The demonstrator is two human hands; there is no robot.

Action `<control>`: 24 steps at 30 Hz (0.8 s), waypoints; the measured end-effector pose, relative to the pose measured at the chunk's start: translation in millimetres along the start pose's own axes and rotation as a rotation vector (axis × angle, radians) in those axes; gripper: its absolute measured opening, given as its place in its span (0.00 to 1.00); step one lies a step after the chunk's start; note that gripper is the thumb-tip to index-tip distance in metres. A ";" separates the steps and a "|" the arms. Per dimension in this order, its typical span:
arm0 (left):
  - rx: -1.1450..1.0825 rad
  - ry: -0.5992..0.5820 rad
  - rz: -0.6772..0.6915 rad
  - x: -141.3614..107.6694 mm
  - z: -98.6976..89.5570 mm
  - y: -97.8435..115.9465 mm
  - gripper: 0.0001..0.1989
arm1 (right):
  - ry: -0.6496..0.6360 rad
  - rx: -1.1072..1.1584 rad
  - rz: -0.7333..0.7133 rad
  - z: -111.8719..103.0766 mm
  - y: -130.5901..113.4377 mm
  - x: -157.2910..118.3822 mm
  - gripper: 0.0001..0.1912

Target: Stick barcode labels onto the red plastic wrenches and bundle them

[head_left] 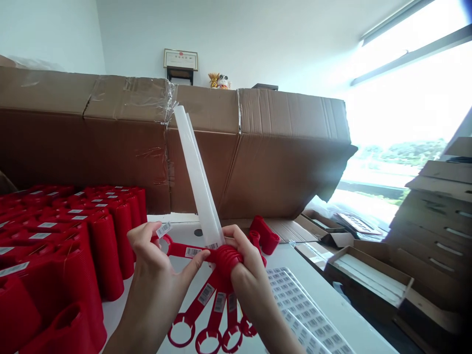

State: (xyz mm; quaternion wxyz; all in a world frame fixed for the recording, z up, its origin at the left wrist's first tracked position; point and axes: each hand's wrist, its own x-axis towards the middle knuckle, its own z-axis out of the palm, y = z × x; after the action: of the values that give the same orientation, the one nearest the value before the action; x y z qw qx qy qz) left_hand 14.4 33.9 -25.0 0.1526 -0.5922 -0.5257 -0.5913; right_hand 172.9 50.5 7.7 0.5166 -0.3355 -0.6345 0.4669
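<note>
My right hand (pixel 245 258) is wrapped round a fanned bundle of red plastic strips (pixel 224 263) with ring ends, several bearing barcode stickers. Long white paper strips (pixel 197 172) rise from the same grip, with a barcode label near their lower end. On the left side of the bundle, my left hand (pixel 162 270) is closed at one strip, the red ring-ended strip (pixel 182 250); its thumb lies by that strip's barcode. A loose barcode sticker (pixel 164 229) clings at its index fingertip. The other left fingers are partly hidden.
Stacked red plastic pieces (pixel 106 250) with labels fill the left. Barcode sheets (pixel 302 309) lie right of my hands, with more red pieces (pixel 264 235) behind. A large cardboard box (pixel 206 152) spans the back. Open cartons (pixel 368 275) and stacked boxes (pixel 435 211) stand right.
</note>
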 end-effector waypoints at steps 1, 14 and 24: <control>-0.009 0.008 0.006 0.2 0.9 -3.8 0.41 | -0.007 0.005 0.011 -0.5 0.1 0.6 0.08; -0.412 -0.072 -0.357 7.9 -19.9 13.0 0.25 | -0.010 -0.006 0.103 -12.9 -8.0 5.2 0.09; -0.768 -0.141 -0.671 30.4 -69.6 19.1 0.25 | -0.150 -0.075 0.010 -34.9 -24.3 3.4 0.08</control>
State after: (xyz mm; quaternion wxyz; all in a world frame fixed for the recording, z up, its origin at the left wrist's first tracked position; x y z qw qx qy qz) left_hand -15.5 -16.2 27.2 -0.3099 -0.4426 -0.4409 -0.7167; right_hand 207.4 53.9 32.7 0.4522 -0.3219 -0.6868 0.4694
